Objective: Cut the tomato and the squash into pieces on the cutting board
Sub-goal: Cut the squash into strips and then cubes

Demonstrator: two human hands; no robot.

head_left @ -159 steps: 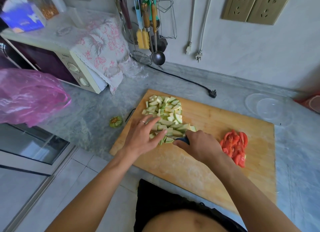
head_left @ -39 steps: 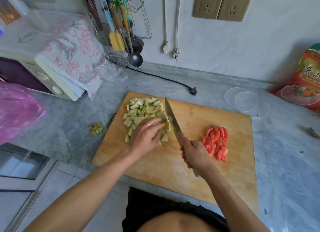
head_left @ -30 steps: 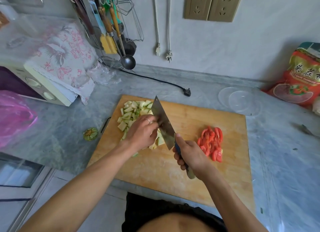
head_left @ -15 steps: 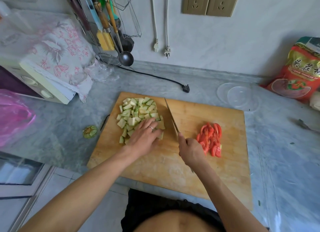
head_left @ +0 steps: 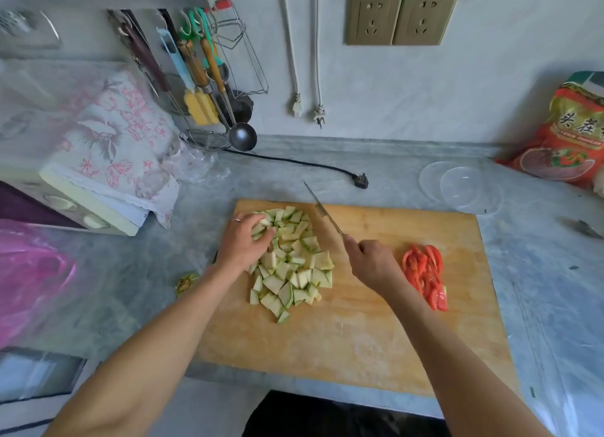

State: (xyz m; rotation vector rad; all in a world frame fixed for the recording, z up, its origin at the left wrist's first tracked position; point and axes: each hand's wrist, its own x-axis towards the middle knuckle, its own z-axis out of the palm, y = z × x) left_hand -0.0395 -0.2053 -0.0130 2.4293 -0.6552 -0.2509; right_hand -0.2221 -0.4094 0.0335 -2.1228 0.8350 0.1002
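A wooden cutting board (head_left: 359,332) lies on the grey counter. A pile of pale green squash pieces (head_left: 294,270) covers its left half. Red tomato slices (head_left: 425,273) lie in a row on its right side. My left hand (head_left: 243,244) rests on the far left edge of the squash pile, fingers curled over the pieces. My right hand (head_left: 372,263) grips the handle of a knife (head_left: 323,209). The blade stands edge-down just right of the pile and points away toward the wall.
A squash stem end (head_left: 186,283) lies on the counter left of the board. A microwave (head_left: 65,204) under a flowered cloth and a pink bag (head_left: 29,273) stand at left. Clear plastic lids (head_left: 461,186), a loose plug (head_left: 361,180) and a red sack (head_left: 568,132) sit behind.
My left hand has moved from the near side of the squash pile to its far left edge. The knife blade stays upright right of the pile; earlier it was tilted flat against the pieces.
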